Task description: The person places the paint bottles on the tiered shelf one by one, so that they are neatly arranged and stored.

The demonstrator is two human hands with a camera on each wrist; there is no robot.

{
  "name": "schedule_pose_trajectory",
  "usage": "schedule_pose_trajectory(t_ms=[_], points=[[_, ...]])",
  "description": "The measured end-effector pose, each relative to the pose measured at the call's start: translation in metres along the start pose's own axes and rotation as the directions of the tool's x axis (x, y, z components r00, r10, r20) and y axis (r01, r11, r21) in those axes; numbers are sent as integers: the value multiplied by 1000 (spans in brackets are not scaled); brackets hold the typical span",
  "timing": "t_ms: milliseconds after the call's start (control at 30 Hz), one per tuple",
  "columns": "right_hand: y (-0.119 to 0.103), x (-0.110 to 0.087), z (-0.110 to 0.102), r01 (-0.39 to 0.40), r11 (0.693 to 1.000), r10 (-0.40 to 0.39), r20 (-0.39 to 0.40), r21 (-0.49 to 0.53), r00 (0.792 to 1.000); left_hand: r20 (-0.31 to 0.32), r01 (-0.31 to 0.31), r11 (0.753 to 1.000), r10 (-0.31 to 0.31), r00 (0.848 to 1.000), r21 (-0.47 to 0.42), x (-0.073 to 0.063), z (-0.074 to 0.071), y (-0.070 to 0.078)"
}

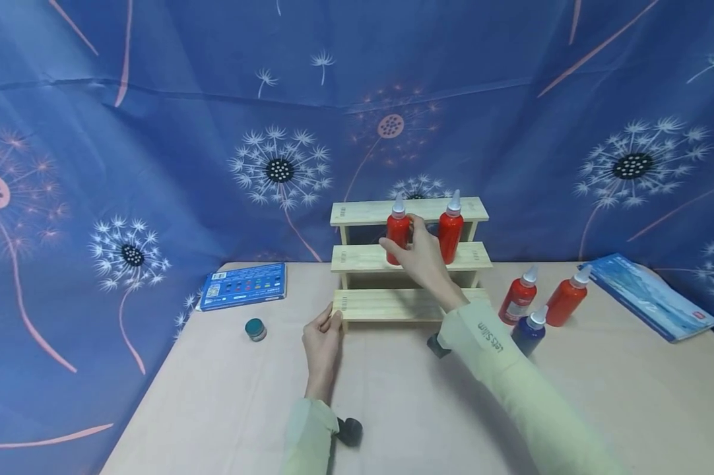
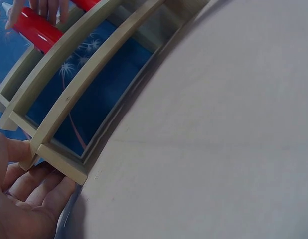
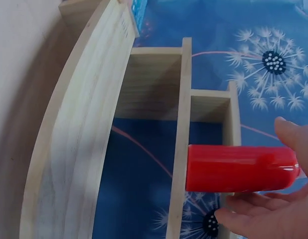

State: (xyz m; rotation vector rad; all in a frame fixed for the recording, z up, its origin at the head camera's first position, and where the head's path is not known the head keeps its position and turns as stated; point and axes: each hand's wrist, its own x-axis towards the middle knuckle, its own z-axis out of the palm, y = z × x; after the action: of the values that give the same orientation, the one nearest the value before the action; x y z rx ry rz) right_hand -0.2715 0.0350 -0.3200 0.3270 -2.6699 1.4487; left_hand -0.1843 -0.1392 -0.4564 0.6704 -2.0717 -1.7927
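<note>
A three-step wooden shelf (image 1: 387,301) stands on the table. My left hand (image 1: 323,340) grips the left end of its lowest board, thumb on top and fingers curled below, as the left wrist view (image 2: 29,199) shows. On the middle board stand two red bottles with pale nozzle caps: a left one (image 1: 397,231) and a right one (image 1: 450,237). Around the left bottle is my right hand (image 1: 419,254). Its thumb is stretched out and apart from the bottle (image 3: 238,168) in the right wrist view, while the fingers lie along the other side.
Right of the shelf stand two more red bottles (image 1: 518,300) (image 1: 567,302) and a blue bottle (image 1: 529,333). A blue pad (image 1: 650,293) lies behind them. On the left are a flat blue box (image 1: 244,286) and a small green-lidded jar (image 1: 255,329). A patterned blue cloth (image 1: 214,132) hangs behind.
</note>
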Motion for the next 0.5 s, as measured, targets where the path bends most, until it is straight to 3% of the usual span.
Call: schedule_pose_trajectory(t_ms=[500], points=[[6, -55, -11, 7, 996, -6, -6, 84, 1000, 21, 22, 999, -22, 1000, -29, -1, -1, 1]])
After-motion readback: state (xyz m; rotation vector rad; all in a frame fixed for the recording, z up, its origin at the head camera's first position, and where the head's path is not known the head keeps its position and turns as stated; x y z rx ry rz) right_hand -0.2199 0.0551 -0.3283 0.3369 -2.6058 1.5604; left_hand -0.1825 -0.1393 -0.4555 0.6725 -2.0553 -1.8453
